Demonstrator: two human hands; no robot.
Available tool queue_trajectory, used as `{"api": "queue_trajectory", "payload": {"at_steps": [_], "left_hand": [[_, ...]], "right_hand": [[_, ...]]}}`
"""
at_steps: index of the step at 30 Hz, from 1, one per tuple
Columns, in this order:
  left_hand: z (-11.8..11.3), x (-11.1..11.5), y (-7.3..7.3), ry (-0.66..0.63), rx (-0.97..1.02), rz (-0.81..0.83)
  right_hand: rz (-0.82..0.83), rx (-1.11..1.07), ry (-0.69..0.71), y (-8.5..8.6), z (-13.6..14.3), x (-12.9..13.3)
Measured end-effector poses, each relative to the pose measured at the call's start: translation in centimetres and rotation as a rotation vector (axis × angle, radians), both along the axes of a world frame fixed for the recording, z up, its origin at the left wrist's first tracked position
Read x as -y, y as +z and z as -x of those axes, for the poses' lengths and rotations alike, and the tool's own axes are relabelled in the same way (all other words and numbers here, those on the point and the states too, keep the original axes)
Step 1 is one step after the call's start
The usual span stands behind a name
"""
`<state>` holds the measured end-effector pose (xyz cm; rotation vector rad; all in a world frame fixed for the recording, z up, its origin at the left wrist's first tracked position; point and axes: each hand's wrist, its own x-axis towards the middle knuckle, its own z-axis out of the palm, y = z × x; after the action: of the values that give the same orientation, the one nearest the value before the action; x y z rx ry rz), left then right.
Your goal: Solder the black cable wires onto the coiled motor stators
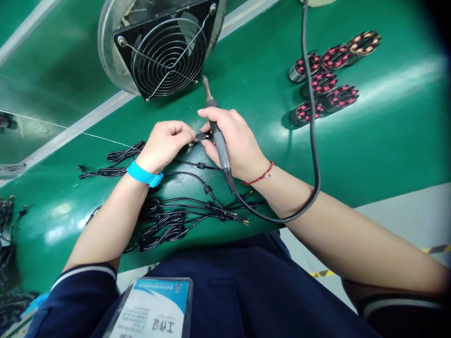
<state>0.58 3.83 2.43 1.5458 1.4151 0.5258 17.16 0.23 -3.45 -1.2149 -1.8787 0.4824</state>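
1. At frame centre, the right hand (239, 146) gripped a soldering iron (220, 143), its tip pointing up.
2. Just left of it, the left hand (165, 141) pinched thin dark wires (201, 136) over the green worktop (264, 103).

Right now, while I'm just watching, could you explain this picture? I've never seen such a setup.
There is no robot here: a person works with two bare hands, seen by one camera worn on the head, looking forward and down. The right hand holds what looks like a soldering iron, tip pointing away from the body. The left hand pinches some thin dark wires beside it. On the green table lie coiled black cables, nearer the body, and at the right stands a group of metal cylinders, most with red windings. A caged fan is at the far side.
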Motion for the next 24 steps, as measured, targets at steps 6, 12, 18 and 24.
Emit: {"api": "queue_trajectory", "payload": {"at_steps": [6,12,18,24], "left_hand": [[-0.1,0.2,-0.3,0.017,-0.001,0.003],[0.1,0.2,-0.1,-0.114,0.005,0.020],[-0.5,0.5,-0.4,-0.231,-0.252,-0.196],[1.1,-0.7,-0.6,0.044,-0.277,-0.294]], "right_hand": [[-0.007,-0.001,-0.009,0.0,0.0,-0.2],[0.040,-0.083,-0.042,0.3,-0.2,-0.2],[0.121,-0.204,-0.055,0.5,0.2,-0.2],[0.056,-0.292,-0.137,0.2,-0.6,-0.2]]}}
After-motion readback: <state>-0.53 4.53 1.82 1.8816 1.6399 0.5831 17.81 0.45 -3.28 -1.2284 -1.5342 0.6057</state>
